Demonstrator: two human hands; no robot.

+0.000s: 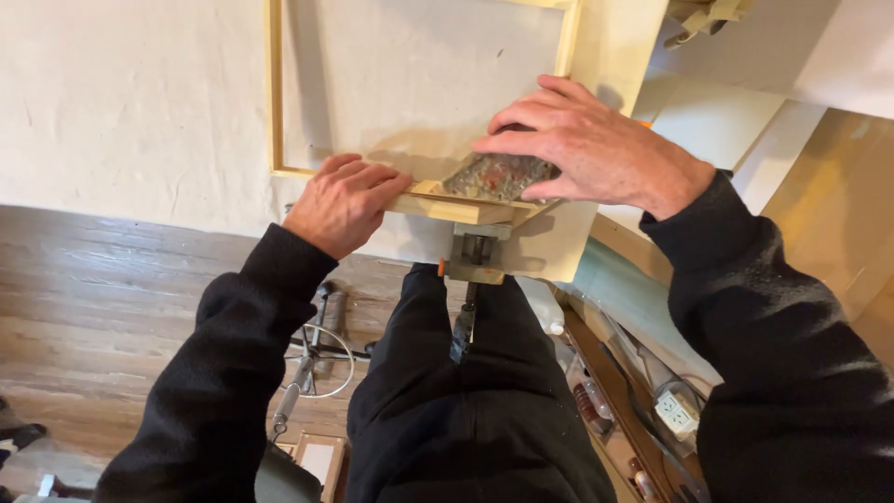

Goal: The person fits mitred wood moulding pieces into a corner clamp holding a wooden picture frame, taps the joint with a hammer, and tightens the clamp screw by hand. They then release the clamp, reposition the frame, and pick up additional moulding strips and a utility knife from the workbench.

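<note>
1. A grey, speckled sanding block (498,175) with reddish flecks lies a little above the middle of the frame, flat on the lower bar of a pale wooden frame (275,93).
2. The right hand (582,144) lies over the block from the upper right, fingers spread and curled down around its edges, pressing it onto the wood.
3. The left hand (345,200) sits just left of the block, apart from it, fingers bent over the same lower bar and gripping it.
4. The two hands are near each other but do not touch.
5. The wooden frame stands against a white wall (121,102); its left bar runs up to the top of the picture and its right bar rises behind the right hand.
6. Under the bar, at centre, a clamp (475,256) of metal and wood holds the frame's lower edge.
7. Both arms wear black sleeves, and black trousers (466,410) fill the lower middle.
8. A wooden floor (102,307) spreads across the left.
9. At lower right, a white power strip (675,410) and cables lie among other small items too cluttered to tell apart.
</note>
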